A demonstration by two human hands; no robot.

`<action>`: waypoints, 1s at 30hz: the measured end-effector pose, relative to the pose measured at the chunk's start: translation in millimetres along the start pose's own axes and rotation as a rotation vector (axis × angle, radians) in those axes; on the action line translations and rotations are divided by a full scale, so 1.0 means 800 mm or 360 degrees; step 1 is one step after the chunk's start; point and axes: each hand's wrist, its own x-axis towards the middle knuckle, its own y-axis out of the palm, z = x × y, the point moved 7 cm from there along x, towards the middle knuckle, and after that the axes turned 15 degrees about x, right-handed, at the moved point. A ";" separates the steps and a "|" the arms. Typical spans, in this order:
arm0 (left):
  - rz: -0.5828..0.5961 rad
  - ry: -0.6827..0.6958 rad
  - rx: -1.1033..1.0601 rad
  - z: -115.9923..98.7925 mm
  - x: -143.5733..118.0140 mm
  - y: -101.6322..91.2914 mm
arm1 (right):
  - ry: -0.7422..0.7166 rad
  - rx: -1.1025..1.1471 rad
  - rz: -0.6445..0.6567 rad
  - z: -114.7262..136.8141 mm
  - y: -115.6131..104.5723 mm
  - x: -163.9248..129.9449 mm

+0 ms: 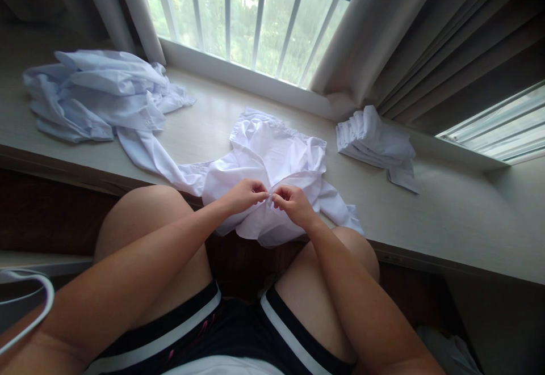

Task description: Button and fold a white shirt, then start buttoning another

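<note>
Seated at a pale ledge [447, 216], knees near its front edge. Left hand [244, 194] and right hand [293, 203] meet fingertip to fingertip, both pinched shut on the front of a white shirt [272, 159] that lies on the ledge and hangs over its near edge. Far left, a loose heap of pale blue shirts [97, 94]. Right, a folded white stack [374, 139]. Beyond, a barred window [242, 17] and curtains [447, 40].
</note>
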 end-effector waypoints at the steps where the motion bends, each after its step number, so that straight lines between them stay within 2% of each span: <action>1: 0.0013 0.0005 -0.0016 0.000 0.000 0.001 | 0.0006 0.0013 -0.0001 -0.001 0.000 0.000; 12: 0.0070 0.0013 -0.0108 0.007 0.001 0.003 | 0.0076 0.0179 0.0073 -0.007 0.001 0.002; 16: 0.0050 -0.0023 -0.0193 0.002 0.000 -0.002 | 0.0230 0.0262 0.0064 -0.023 0.000 0.002; 20: 0.0066 -0.0038 -0.0251 -0.003 -0.003 -0.003 | 0.0384 0.0309 0.0182 -0.037 0.005 0.000; 23: 0.0103 -0.0042 -0.0225 0.001 -0.002 0.001 | 0.0361 0.0406 0.0247 -0.034 0.009 0.000; 26: 0.0116 -0.0060 -0.0168 0.007 -0.001 0.004 | 0.0344 0.0414 0.0207 -0.032 0.007 0.002; 30: 0.0124 -0.0192 -0.0214 0.018 0.001 0.006 | 0.0328 0.0432 0.0189 -0.032 0.007 0.005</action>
